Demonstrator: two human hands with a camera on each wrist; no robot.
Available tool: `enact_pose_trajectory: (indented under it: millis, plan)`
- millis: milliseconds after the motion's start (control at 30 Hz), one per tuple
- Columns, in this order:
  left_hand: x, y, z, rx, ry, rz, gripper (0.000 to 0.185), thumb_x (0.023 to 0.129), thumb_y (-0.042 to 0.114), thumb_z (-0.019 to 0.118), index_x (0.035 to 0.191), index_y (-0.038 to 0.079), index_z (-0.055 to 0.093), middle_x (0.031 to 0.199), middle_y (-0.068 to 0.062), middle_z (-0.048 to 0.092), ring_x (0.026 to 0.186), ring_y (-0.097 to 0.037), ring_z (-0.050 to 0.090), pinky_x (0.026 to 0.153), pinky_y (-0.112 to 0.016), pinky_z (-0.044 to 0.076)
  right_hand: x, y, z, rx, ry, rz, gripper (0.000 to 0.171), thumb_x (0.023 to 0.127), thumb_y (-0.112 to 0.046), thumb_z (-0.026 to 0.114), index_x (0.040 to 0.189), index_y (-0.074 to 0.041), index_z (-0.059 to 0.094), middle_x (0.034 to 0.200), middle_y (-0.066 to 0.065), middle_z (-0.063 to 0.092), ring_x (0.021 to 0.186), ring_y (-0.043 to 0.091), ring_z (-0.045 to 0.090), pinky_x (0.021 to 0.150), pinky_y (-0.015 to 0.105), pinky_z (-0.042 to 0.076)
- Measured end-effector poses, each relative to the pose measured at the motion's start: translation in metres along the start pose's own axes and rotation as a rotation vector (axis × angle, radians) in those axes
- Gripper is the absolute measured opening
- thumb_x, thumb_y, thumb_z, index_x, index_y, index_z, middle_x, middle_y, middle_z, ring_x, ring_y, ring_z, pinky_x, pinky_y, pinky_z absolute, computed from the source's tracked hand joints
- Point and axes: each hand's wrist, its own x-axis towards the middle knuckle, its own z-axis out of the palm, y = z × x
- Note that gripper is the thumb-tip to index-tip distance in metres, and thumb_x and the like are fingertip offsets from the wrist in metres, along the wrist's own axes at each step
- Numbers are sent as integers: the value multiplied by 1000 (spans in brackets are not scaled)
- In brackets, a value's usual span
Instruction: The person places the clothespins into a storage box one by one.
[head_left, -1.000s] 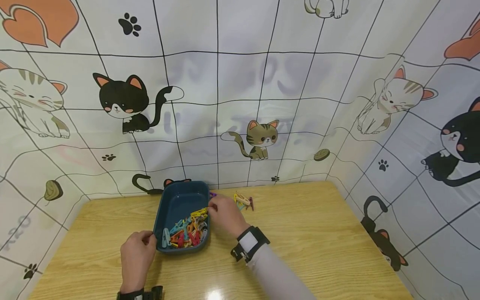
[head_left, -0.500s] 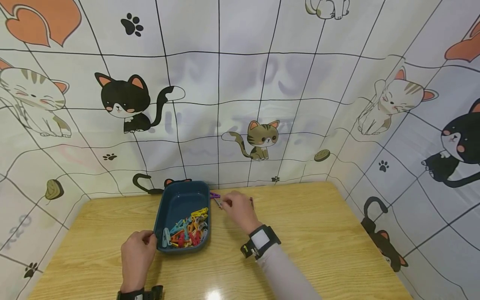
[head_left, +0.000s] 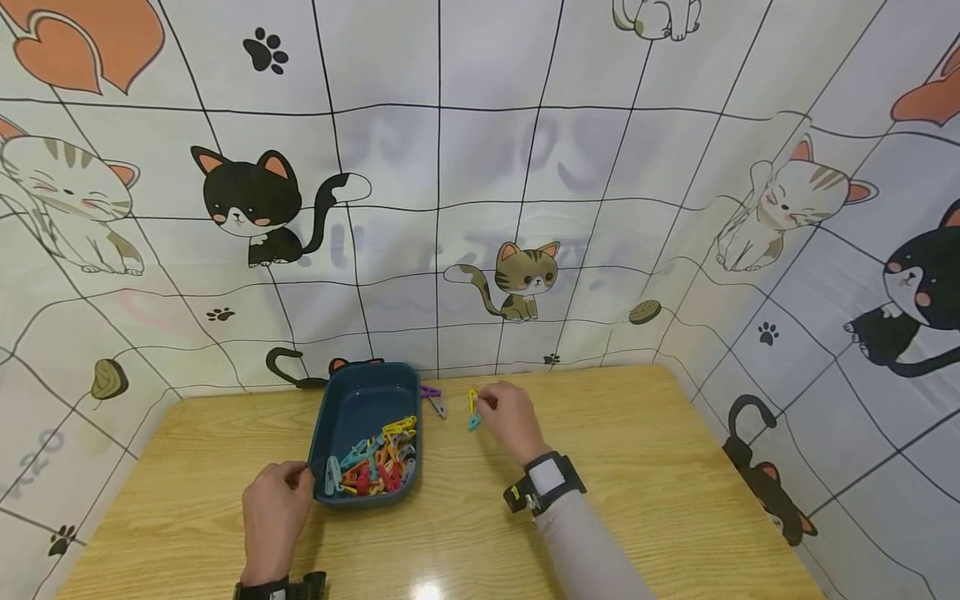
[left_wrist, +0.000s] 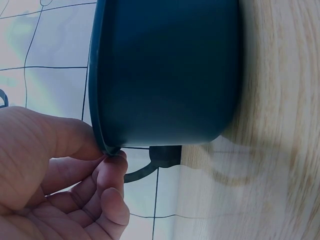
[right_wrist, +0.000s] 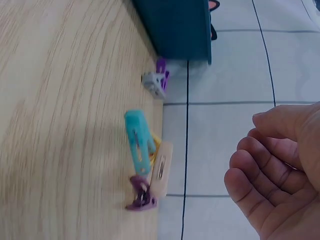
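Note:
A dark blue plastic bin (head_left: pixel 369 396) stands on the table, with many-coloured clothespins (head_left: pixel 378 467) heaped in its near half. My left hand (head_left: pixel 276 517) pinches the bin's rim at the near left corner, thumb against fingers in the left wrist view. My right hand (head_left: pixel 513 421) hovers beside a small group of clothespins, fingers loosely curled around nothing. In the right wrist view that group holds a teal clothespin (right_wrist: pixel 140 142), a beige one, a dark maroon one (right_wrist: pixel 141 192) and a partly hidden yellow one. In the head view the hand covers some of them.
Against the bin's right side lie a purple clothespin (head_left: pixel 431 392) and a grey clothespin (head_left: pixel 439 409). A white cat-print sheet (head_left: pixel 585 250) hangs behind the wooden table (head_left: pixel 615 467) and along its sides.
My right hand has moved from the bin's right edge rightward to the clothespin group, uncovering the purple and grey clothespins. The left hand has stayed on the rim.

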Motion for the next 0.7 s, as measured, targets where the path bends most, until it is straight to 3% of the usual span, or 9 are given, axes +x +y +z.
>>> enact_pose_trajectory:
  millis: [333, 700]
  plan:
    - [0, 0, 0, 8, -6, -4, 15, 86, -1, 66, 90, -11, 76, 73, -16, 65, 64, -27, 60, 57, -36, 44, -2, 21, -4, 8, 16, 123, 5, 92, -8, 73, 92, -5, 78, 82, 2, 70, 70, 10, 60, 59, 24, 48]
    - [0, 0, -1, 10, -26, -25, 17, 86, 0, 64, 93, -11, 76, 76, -17, 66, 64, -28, 60, 56, -36, 45, -4, 43, -3, -24, 13, 199, 7, 91, -8, 76, 94, -3, 80, 84, 5, 73, 71, 13, 61, 61, 27, 50]
